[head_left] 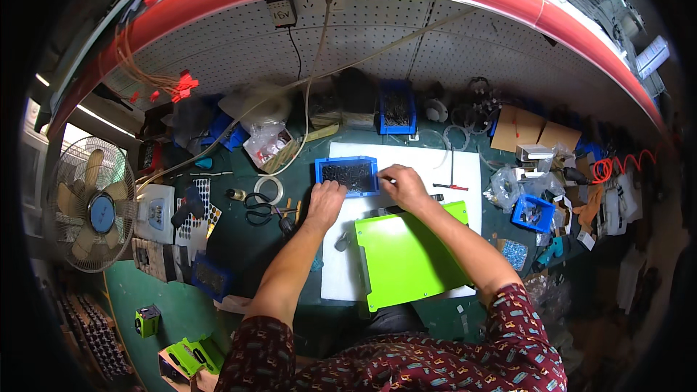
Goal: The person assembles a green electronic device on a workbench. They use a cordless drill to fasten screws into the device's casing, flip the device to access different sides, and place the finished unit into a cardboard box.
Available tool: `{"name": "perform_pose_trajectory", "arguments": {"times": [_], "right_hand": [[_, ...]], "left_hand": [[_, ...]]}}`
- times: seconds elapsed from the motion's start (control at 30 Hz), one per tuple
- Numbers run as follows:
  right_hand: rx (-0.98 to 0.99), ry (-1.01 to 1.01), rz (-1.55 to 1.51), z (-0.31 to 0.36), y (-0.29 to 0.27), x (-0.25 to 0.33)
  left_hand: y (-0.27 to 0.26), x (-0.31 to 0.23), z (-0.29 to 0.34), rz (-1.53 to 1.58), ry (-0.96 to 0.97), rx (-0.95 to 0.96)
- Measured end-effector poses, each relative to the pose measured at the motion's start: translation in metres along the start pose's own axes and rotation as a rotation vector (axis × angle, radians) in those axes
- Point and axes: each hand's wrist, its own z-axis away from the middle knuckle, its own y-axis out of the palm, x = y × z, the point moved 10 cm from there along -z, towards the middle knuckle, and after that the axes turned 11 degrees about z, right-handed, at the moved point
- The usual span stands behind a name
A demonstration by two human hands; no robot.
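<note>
A small blue tray [319, 168] full of dark small parts sits on a white mat [428, 163]. My left hand [324, 202] rests at the tray's lower left corner, fingers curled against it. At the tray's right edge, my right hand [404, 185] pinches something too small to make out. A bright green bent metal panel [406, 258] lies on the mat just below both hands, with a dark tool partly hidden under my right wrist.
Another blue bin of parts [396, 109] stands at the back by the pegboard. Scissors [255, 210] and a tape ring [268, 187] lie left of the mat. A fan [91, 203] stands far left. Bags, cardboard and a small blue box [532, 212] crowd the right.
</note>
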Motion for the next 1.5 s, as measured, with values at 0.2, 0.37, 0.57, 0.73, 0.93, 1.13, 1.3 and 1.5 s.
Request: {"name": "perform_pose_trajectory", "arguments": {"times": [0.2, 0.37, 0.57, 0.73, 0.93, 1.13, 1.3, 1.5], "right_hand": [[0.325, -0.307, 0.487, -0.058, 0.109, 0.024], [0.424, -0.299, 0.635, -0.061, 0.141, 0.018], [0.154, -0.094, 0.475, -0.057, 0.086, 0.026], [-0.14, 0.63, -0.991, 0.029, 0.024, -0.029], [-0.526, 0.895, -1.295, 0.243, -0.086, -0.098], [-0.665, 1.128, -0.771, 0.374, -0.098, -0.162], [-0.523, 1.053, -0.944, 0.386, -0.039, -0.191], [-0.524, 1.008, -1.283, 0.388, -0.007, -0.185]], "left_hand": [[-0.053, -0.001, 0.085, 0.318, -0.174, -0.308], [-0.052, -0.004, 0.221, 0.467, -0.387, -0.316], [-0.02, -0.031, 0.311, 0.709, -0.449, -0.291], [0.012, -0.052, 0.297, 0.949, -0.36, -0.233], [0.058, -0.066, 0.253, 1.165, -0.443, -0.052], [0.149, -0.06, 0.23, 1.59, -0.908, 0.103], [0.174, -0.06, 0.229, 1.716, -1.02, -0.168], [0.156, -0.078, 0.215, 1.805, -0.771, -0.258]]}}
